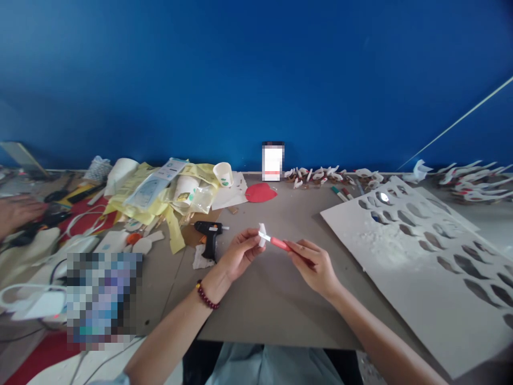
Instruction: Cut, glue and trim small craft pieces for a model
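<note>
Between the fingertips of my left hand point(241, 250) is a small white cut-out piece point(262, 235), pinched above the middle of the table. My right hand point(315, 266) is closed around a slim red pen-like tool point(280, 244). The tool's pale, narrow front end touches or overlaps the white piece; whether it is a blade or a marker tip I cannot tell. A black glue gun point(209, 235) lies just left of my left hand. Behind both hands is a red leaf-shaped piece point(260, 192) on the table.
A white sheet with cut-out holes point(401, 299) covers the right side. White bird-like figures point(481, 182) line the back right, with markers point(340, 193) nearby. Yellow packaging point(140, 187), a paper cup point(223, 175), cables and another person's hand point(20, 211) are at left.
</note>
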`<state>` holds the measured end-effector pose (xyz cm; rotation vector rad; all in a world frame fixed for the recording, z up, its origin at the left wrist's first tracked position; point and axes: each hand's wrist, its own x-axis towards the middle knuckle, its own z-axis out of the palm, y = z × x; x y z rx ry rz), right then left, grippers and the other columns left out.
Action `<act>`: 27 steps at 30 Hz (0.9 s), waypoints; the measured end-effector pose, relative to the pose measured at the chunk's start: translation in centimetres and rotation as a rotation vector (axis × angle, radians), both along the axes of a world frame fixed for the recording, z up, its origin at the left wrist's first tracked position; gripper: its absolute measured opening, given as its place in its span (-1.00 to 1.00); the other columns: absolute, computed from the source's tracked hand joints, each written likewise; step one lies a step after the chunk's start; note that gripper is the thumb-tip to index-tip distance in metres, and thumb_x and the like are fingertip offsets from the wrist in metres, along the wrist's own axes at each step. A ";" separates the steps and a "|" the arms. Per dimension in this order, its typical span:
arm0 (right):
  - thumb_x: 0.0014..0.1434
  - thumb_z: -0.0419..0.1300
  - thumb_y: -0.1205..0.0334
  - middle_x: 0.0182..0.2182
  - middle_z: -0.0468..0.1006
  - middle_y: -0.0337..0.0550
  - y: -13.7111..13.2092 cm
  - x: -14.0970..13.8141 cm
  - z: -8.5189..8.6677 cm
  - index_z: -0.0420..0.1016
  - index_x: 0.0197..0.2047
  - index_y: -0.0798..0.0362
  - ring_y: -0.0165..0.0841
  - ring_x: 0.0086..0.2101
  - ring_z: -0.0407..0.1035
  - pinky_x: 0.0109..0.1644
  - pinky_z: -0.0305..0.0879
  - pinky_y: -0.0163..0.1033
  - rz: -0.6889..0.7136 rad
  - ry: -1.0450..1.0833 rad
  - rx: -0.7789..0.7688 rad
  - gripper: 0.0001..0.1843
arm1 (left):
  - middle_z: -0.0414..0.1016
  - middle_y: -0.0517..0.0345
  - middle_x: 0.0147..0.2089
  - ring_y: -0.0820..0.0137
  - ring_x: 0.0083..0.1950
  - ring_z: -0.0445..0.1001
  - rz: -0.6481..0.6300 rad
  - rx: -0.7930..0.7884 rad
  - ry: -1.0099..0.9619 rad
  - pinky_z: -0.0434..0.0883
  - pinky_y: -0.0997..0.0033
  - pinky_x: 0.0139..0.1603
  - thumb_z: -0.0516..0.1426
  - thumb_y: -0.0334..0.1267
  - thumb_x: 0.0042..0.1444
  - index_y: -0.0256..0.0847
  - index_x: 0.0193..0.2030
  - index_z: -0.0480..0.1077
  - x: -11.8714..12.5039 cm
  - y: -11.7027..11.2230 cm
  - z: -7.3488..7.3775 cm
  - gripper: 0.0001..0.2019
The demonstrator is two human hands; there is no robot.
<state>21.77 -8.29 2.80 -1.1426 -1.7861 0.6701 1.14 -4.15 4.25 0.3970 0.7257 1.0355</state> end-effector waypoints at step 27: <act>0.26 0.10 0.18 -0.48 0.40 -0.15 0.3 0.4 0.4 0.58 -0.06 0.10 -0.45 -0.54 0.25 -0.51 0.16 -0.33 -0.010 0.034 -0.080 -0.69 | 0.52 0.23 -0.44 0.58 -0.45 0.47 0.095 -0.002 0.058 0.48 0.65 -0.40 0.41 -0.42 -0.30 -0.31 -0.35 0.53 0.4 0.0 0.7 -0.71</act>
